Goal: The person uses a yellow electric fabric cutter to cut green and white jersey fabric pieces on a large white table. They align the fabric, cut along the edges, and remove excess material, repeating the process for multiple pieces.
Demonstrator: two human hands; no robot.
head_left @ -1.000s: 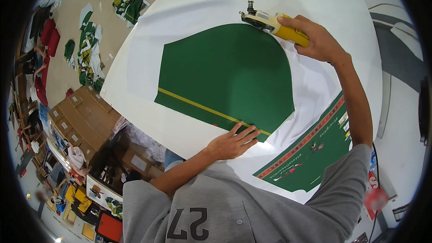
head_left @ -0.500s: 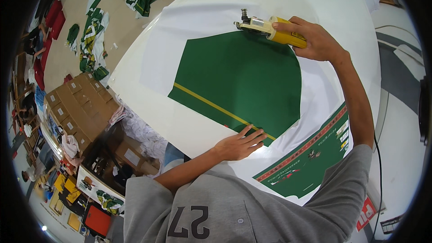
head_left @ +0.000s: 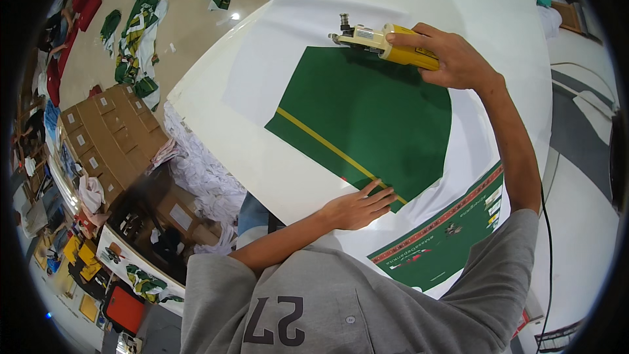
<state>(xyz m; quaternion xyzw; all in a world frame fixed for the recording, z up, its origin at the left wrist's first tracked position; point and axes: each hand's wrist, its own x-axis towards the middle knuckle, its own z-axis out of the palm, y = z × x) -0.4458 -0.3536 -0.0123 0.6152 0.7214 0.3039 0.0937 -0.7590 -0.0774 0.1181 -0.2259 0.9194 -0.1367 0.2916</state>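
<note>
My right hand (head_left: 455,59) is wrapped round a yellow and cream electric rotary cutter (head_left: 407,51). The cutter's head is over the far edge of a green fabric panel (head_left: 367,108), close to its far left corner. A yellow stripe crosses the panel near its lower left edge. At that edge my left hand (head_left: 357,211) lies flat, fingers spread across the stripe's near end. White fabric (head_left: 259,69) extends beyond the panel on the left and right. The cutter's blade is too small to make out.
A second green printed panel (head_left: 445,239) lies nearer me on the white table (head_left: 216,118). Brown cartons (head_left: 114,137) and a heap of white cloth scraps (head_left: 200,174) stand left of the table. Green and white fabric pieces (head_left: 137,39) lie on the floor. A black cord (head_left: 549,269) hangs at right.
The cutter in my right hand has moved left along the panel's far edge, toward its far left corner. The panel's left side has shifted right in view. My left hand still presses the stripe's end.
</note>
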